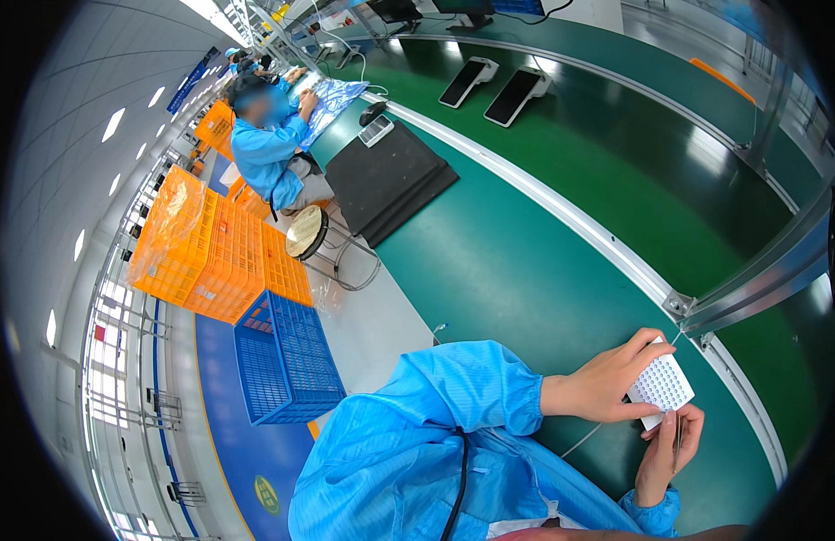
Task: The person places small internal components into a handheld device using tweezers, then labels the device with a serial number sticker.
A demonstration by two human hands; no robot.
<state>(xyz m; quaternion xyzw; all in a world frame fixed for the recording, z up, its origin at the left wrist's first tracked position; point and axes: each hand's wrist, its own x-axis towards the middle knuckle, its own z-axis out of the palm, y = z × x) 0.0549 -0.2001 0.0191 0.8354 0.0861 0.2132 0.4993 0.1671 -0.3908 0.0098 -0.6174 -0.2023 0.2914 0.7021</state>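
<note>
A small white sheet with rows of small round dark dots [662, 383], like a sheet of stickers, is held above the green workbench at the lower right. My left hand [597, 383] grips it from the left, with thumb and fingers at its edges. At the sheet's lower edge, my right hand [662, 460] is closed, its fingertips touching or very near the sheet. A slim metal tool [677, 444], stick-like and partly hidden by the fingers, rests in that hand; I cannot make out its exact kind. Blue sleeves cover both arms.
A black mat [390, 185] lies farther up the green workbench [516, 261], beside a small white device [376, 132]. Two dark-screened devices [515, 96] rest on the green conveyor. A metal post [751, 279] rises at right. Left are a stool [306, 232], crates [287, 361] and a seated co-worker [264, 153].
</note>
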